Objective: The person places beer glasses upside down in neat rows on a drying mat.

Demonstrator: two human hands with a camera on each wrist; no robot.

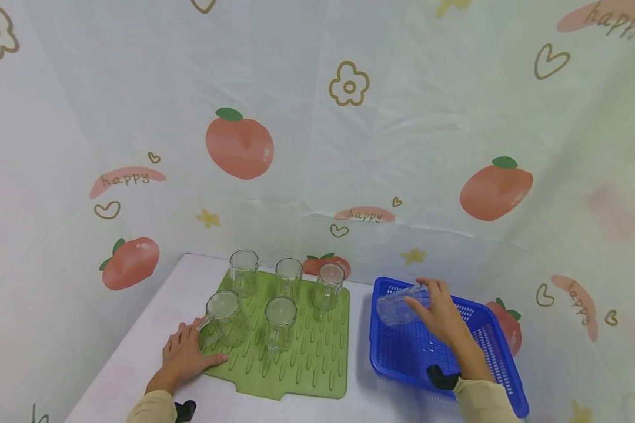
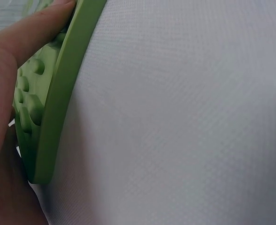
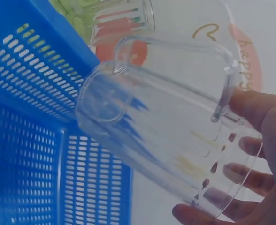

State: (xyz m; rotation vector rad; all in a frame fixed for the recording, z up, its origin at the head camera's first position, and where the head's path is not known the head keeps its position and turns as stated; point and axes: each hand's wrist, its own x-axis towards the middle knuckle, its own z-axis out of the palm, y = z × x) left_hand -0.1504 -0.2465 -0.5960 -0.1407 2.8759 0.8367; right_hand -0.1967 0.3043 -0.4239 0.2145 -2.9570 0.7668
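Fingers (image 3: 250, 176) around a clear ribbed handled glass mug (image 3: 161, 117), tilted sideways.

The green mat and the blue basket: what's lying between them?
Nothing: in the head view only a bare strip of white table separates the green mat from the blue basket.

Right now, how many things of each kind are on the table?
Clear mugs: 6, five upside down on the mat, one held by the right hand over the basket
Green mat: 1
Blue basket: 1
Total: 8
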